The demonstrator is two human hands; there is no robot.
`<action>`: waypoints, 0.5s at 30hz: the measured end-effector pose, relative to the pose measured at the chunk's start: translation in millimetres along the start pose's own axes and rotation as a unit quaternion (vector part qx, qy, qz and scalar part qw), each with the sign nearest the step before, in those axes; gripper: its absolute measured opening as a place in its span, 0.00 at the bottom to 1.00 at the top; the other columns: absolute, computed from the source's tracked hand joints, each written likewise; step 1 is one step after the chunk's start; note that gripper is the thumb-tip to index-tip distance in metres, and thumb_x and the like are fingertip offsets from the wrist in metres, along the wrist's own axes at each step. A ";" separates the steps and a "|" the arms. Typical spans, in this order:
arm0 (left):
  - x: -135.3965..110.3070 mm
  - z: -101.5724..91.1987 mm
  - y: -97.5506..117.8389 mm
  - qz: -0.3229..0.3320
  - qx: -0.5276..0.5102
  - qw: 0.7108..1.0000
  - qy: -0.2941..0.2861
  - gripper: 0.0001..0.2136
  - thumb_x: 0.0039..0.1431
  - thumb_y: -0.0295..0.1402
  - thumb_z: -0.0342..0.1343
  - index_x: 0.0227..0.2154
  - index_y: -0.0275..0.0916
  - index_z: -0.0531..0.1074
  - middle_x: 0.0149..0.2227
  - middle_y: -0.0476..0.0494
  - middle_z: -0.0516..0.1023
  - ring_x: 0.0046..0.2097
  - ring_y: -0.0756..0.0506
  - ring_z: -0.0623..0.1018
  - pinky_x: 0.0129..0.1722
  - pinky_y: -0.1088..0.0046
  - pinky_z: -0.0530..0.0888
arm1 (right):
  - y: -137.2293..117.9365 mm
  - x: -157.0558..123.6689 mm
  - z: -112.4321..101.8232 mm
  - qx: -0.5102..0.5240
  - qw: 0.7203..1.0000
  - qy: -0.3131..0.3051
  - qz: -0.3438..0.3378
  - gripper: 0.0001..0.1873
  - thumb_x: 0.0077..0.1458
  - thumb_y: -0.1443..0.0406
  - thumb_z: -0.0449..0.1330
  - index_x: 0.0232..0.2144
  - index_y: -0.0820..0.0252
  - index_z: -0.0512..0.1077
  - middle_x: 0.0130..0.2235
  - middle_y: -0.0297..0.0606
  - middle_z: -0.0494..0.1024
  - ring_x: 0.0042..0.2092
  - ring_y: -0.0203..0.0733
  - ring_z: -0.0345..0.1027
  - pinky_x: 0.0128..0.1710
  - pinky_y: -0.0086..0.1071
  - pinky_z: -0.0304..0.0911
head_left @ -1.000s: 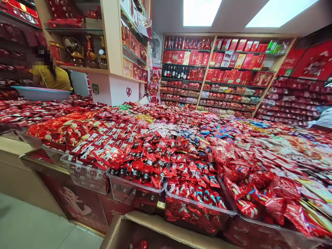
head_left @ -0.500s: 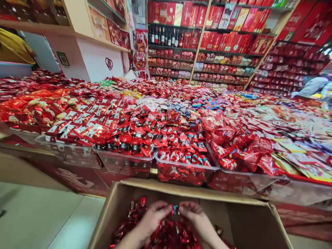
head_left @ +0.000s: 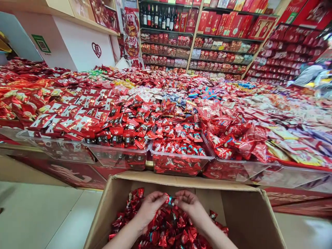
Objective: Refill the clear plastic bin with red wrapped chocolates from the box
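Note:
Between my two hands is a small wrapped candy (head_left: pixel 169 200) in red foil with a blue-green patch. My left hand (head_left: pixel 151 206) pinches its left end between thumb and fingers. At the other end, the thumb and forefinger of my right hand (head_left: pixel 190 204) close on the wrapper. Both hands are above an open cardboard box (head_left: pixel 249 211). Inside the box, below my hands, lies a loose heap of similar red foil candies (head_left: pixel 166 235), partly covered by my forearms.
Clear plastic bins (head_left: pixel 181 164) filled with wrapped candies line the counter beyond the box. Shelves (head_left: pixel 193 41) with red packets and wine bottles (head_left: pixel 157 17) stand behind. Pale floor tiles (head_left: pixel 70 214) show at left. Part of a person (head_left: pixel 308 76) appears at far right.
The view has tipped down, showing more of the box's contents. The candy has turned slightly between my hands, its right end now lower; both hands keep their pinch.

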State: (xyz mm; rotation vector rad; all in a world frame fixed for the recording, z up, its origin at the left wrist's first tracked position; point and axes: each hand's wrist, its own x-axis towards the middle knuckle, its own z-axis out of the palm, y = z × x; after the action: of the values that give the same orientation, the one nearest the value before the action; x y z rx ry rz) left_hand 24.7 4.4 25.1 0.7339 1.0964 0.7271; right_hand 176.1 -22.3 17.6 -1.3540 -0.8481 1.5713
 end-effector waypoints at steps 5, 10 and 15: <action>8.1 -5.1 -2.6 -0.009 -0.011 1.000 -0.001 0.12 0.37 0.40 0.58 0.18 0.36 0.65 0.11 0.58 0.66 0.11 0.58 0.55 0.13 0.81 0.50 | -9.5 -11.4 1.8 -0.311 0.923 -0.054 -0.221 0.14 0.39 0.71 0.55 0.33 0.59 0.63 0.37 0.40 0.67 0.34 0.37 0.62 0.31 0.28 0.60; 3.0 -1.2 0.8 -0.038 -0.046 0.998 -0.016 0.12 0.37 0.39 0.58 0.16 0.36 0.63 0.10 0.59 0.64 0.10 0.59 0.53 0.12 0.81 0.48 | -25.9 -19.5 7.3 -0.449 0.811 -0.099 -0.362 0.16 0.42 0.76 0.49 0.35 0.57 0.63 0.37 0.38 0.68 0.39 0.36 0.62 0.38 0.26 0.59; 2.2 -0.5 -0.3 -0.048 -0.108 0.993 0.025 0.12 0.36 0.41 0.58 0.18 0.37 0.65 0.14 0.55 0.67 0.14 0.56 0.62 0.14 0.82 0.54 | -41.4 -28.5 6.2 -0.514 0.725 -0.027 -0.459 0.11 0.46 0.72 0.50 0.35 0.58 0.63 0.33 0.38 0.72 0.33 0.35 0.64 0.32 0.25 0.61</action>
State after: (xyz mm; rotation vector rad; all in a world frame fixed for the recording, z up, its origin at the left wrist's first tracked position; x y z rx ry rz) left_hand 25.0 6.0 23.6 0.4772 1.0710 0.7708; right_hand 178.2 -32.1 67.2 -1.1701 -2.1924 0.2569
